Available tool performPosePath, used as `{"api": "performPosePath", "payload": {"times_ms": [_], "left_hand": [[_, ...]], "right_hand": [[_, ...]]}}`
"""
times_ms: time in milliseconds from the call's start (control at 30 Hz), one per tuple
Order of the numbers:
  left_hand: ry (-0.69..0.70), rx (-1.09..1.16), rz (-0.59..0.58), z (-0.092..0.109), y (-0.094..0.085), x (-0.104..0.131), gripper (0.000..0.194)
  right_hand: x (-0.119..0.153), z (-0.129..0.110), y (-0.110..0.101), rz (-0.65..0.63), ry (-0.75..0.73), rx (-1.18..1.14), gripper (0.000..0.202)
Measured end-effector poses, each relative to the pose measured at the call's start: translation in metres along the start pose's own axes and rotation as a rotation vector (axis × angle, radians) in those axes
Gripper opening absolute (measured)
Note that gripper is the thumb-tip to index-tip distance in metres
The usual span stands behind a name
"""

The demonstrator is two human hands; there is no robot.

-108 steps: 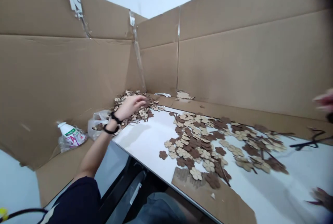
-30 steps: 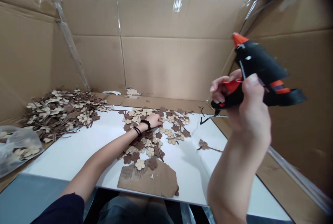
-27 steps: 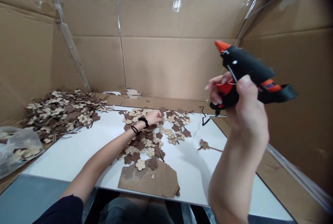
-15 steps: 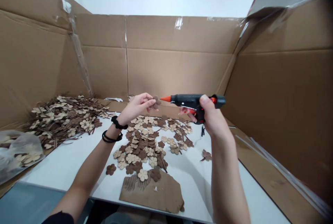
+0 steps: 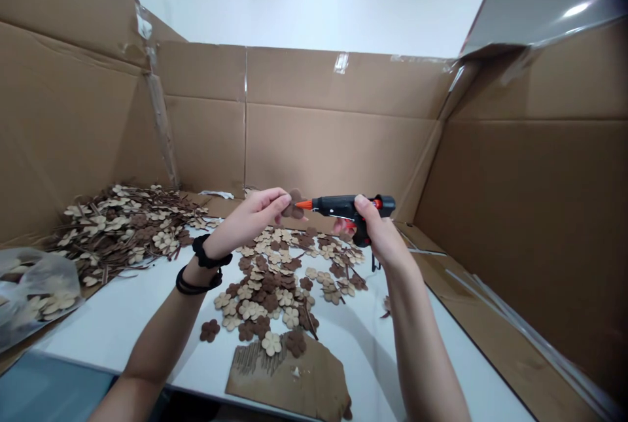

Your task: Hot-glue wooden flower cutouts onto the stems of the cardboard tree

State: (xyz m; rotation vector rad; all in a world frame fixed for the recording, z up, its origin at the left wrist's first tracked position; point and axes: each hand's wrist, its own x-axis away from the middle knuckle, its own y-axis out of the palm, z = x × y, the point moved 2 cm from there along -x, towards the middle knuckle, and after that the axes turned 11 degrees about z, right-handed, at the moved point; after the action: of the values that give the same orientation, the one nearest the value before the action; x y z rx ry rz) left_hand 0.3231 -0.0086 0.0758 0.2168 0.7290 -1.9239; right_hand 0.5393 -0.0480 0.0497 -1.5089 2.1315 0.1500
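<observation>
Left hand (image 5: pixel 255 216) pinched shut on a dark brown flower piece (image 5: pixel 294 203), held up above the tabletop (image 5: pixel 112 324); right hand (image 5: pixel 377 235) clamped round a black glue gun (image 5: pixel 348 207), orange nozzle now touching the piece. A second ago: gun raised high at the right, left hand down among the laid flowers (image 5: pixel 284 278). Brought together since, so gluing looks in hand. Below, a cardboard scrap (image 5: pixel 294 379); left, a loose heap of flowers (image 5: pixel 118 226) and a plastic bag (image 5: pixel 29 291). Cardboard walls (image 5: pixel 333 140) all round.
</observation>
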Motion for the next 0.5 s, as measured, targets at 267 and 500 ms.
{"api": "performPosePath", "payload": {"times_ms": [267, 500], "left_hand": [[-0.011, 0.047, 0.017, -0.0052, -0.0006, 0.0009, 0.031], [-0.008, 0.044, 0.01, 0.0025, -0.0004, 0.0034, 0.03]], "right_hand": [[0.0002, 0.0016, 0.0, 0.052, -0.019, 0.03, 0.065], [-0.0005, 0.0026, 0.0023, 0.082, -0.01, 0.007, 0.064]]}}
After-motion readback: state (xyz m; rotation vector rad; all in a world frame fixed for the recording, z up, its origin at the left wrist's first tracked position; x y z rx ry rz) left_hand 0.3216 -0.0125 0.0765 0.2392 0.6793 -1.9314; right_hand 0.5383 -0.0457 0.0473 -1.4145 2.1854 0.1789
